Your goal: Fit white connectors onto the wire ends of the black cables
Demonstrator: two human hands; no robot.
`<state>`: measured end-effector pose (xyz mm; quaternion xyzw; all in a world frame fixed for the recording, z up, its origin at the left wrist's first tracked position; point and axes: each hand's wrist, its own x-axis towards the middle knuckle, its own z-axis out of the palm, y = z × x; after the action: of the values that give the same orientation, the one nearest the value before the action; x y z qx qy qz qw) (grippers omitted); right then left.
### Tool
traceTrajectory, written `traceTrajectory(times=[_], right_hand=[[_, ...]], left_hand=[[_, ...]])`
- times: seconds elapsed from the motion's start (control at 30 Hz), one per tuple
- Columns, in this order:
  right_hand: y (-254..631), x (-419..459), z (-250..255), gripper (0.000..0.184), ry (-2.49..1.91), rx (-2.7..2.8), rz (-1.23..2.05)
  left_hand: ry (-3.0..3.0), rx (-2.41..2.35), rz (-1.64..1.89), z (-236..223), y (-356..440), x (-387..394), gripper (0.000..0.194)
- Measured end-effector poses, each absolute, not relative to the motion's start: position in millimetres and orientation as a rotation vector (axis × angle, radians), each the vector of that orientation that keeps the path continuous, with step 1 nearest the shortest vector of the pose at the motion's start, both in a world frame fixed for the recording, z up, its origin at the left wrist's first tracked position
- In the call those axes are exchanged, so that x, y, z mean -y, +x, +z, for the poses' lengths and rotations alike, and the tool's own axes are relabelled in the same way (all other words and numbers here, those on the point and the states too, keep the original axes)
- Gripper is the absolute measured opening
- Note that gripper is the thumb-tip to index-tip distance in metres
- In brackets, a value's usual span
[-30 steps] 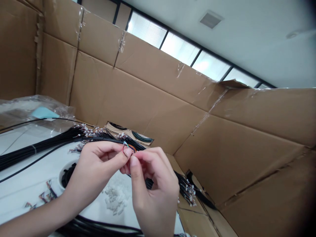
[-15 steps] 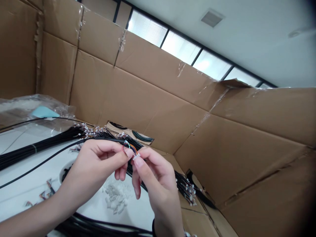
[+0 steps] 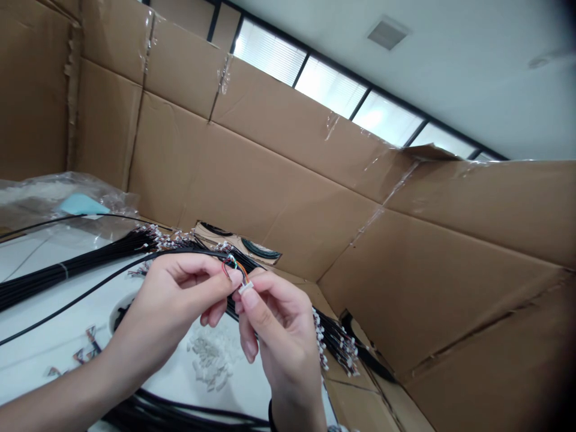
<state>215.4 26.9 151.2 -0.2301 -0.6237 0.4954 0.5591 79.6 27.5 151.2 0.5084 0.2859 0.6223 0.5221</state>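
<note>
Thumb and fingers of my left hand (image 3: 180,300) pinch the end of a black cable (image 3: 112,276), where thin coloured wires (image 3: 243,267) fan out: red, orange, dark and green-white ones show. A small white connector (image 3: 246,287) sits at the tips of these wires. My right hand (image 3: 281,324) grips the connector between thumb and forefinger. Both hands are close together, fingertips nearly touching, above the white table. A red wire loops beside my left thumb. How each wire sits in the connector is too small to tell.
Bundled black cables (image 3: 67,270) with white connector ends lie at the left; more cable ends (image 3: 339,345) lie at the right. A heap of small white connector housings (image 3: 211,363) is below my hands. Clear plastic bags (image 3: 40,192) rest at the left. Cardboard walls (image 3: 279,162) surround the table.
My right hand has shifted slightly left with the connector, which has tilted a little. My left hand keeps its pinch, almost in the same place.
</note>
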Motion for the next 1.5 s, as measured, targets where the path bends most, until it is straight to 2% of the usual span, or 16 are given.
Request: traceTrajectory(times=[0.23, 0.4, 0.47, 0.53, 0.57, 0.63, 0.7, 0.93, 1.1, 1.5], right_hand=[[214, -34, 146, 0.016, -0.393, 1.418, 1.294], [216, -36, 147, 0.014, -0.314, 1.286, 1.454], [216, -36, 148, 0.014, -0.285, 1.255, 1.491], [216, -35, 149, 0.013, -0.264, 1.236, 1.516], [215, -35, 149, 0.013, -0.258, 1.226, 1.527], [215, -34, 149, 0.012, -0.249, 1.214, 1.566], [216, -34, 149, 0.013, -0.230, 1.205, 1.618], [219, -37, 148, 0.009, -0.217, 1.143, 1.753], [215, -36, 147, 0.010, -0.240, 1.129, 1.805], [209, -33, 146, 0.010, -0.242, 1.136, 1.849]], left_hand=[[1.124, -0.583, 1.424, 150, 81, -24, 0.038], [1.265, -0.679, 1.544, 144, 81, -25, 0.040], [1.268, -0.669, 1.613, 143, 83, -27, 0.033], [1.211, -0.607, 1.632, 143, 86, -30, 0.013], [1.170, -0.552, 1.617, 142, 88, -32, 0.010], [1.104, -0.424, 1.564, 141, 89, -37, 0.025], [1.099, -0.301, 1.530, 139, 88, -44, 0.025], [1.573, 0.034, 1.599, 138, 72, -61, 0.022], [1.898, -0.070, 1.712, 143, 56, -62, 0.015], [2.351, -0.258, 1.577, 161, 31, -53, 0.006]])
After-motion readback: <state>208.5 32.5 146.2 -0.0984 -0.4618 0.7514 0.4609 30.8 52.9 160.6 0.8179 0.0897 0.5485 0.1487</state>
